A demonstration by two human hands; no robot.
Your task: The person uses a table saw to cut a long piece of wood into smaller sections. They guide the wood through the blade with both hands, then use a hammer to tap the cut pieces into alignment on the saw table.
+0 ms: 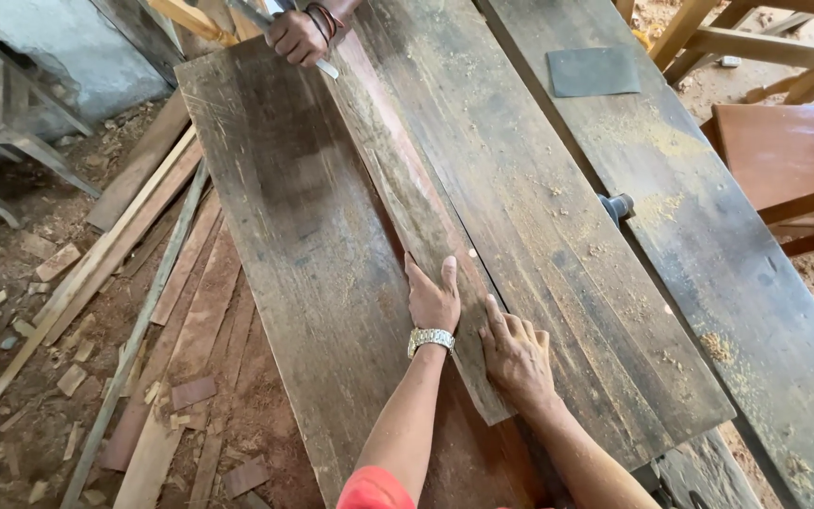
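Observation:
A long narrow reddish plank (398, 179) lies tilted across wide dark boards (284, 217), running from the near edge to the far end. My left hand (433, 297), with a metal watch on the wrist, presses flat on the plank's near part, fingers spread. My right hand (515, 353) rests just beside it on the plank's near right edge, fingers partly curled against the wood. At the far end another person's hand (296, 38) holds the plank's far end together with a thin pale tool.
A dark sanding sheet (594, 72) lies on the right board. A round metal knob (617, 205) sticks up between boards. Sawdust covers the surface. Offcuts and long battens (96, 264) litter the dirt floor on the left; wooden furniture frames (784, 151) stand on the right.

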